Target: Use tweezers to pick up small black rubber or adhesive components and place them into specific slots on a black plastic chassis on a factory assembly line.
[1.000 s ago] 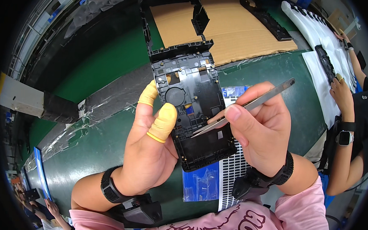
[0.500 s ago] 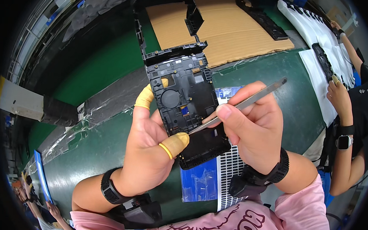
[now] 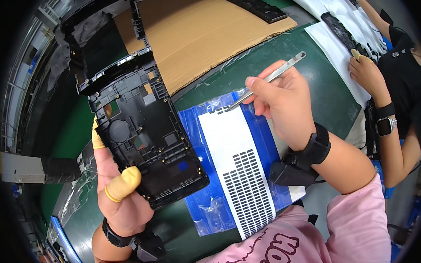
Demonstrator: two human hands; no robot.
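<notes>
My left hand (image 3: 122,211), with yellow finger cots on the thumb and a finger, grips a long black plastic housing (image 3: 166,125) by its side edge. The housing is tilted, with an open frame section at its far end and ribs, screw posts and a round recess inside. In my right hand (image 3: 289,104) is a pair of metal tweezers (image 3: 271,78), slanting down to the left. Their tips are at the few dark pieces by the far end of a white sheet (image 3: 219,132). Many small black rectangular stickers (image 3: 249,194) fill the sheet's near part.
The sheet lies on a blue board (image 3: 195,208) wrapped in clear film, on a green tabletop (image 3: 328,78). Behind is brown cardboard (image 3: 191,32) with a black part (image 3: 258,9) on it. At right a co-worker's hand (image 3: 370,75) touches another black part (image 3: 341,31) on white wrapping.
The housing and my left hand have moved left, off the sheet. My right hand has carried the tweezers from inside the housing to the sheet's far end. The view has shifted right.
</notes>
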